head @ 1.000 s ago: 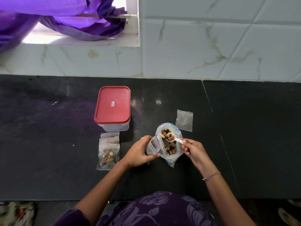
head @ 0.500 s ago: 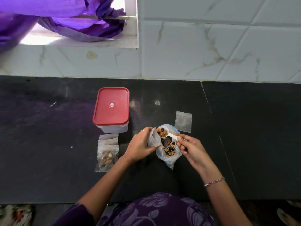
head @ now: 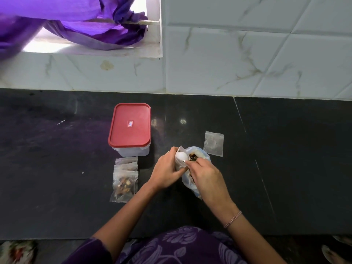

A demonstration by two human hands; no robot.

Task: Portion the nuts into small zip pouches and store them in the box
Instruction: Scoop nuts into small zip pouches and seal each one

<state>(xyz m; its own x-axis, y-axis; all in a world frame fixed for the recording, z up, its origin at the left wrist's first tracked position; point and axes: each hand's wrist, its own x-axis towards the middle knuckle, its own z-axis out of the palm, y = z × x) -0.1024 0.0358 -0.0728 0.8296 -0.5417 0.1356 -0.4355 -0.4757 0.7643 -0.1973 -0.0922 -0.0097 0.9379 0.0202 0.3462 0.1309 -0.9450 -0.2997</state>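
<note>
Furthest left on the dark counter lay a short stack of filled pouches, the nearest one showing a portion of nuts through its clear wall. Just beyond the stack stood the box, its red lid on, so by appearance nothing had yet been stored.

Near the centre, the left hand gripped a small pouch, fingers curled round it and its mouth held upward. The white spoon sat at that mouth with the back of its bowl facing up. Half a second before, the same spoon had been bowl-up and loaded with nuts over the supply bag; a second before, it had been lower in that bag. The turn of the bowl suggested that the scoop was being tipped into the pouch, although the nuts inside the pouch were hidden by the spoon and fingers.

Touching the pouch on its right lay the open bag, with the remaining nuts visible at its top. The right hand rested over the bag and pinched the spoon by its handle, which was largely covered. Further right, apart from the bag, an empty pouch lay flat.

By judgement, this portion was mid-fill; sealing, one more pouch and the boxing remained.
</note>
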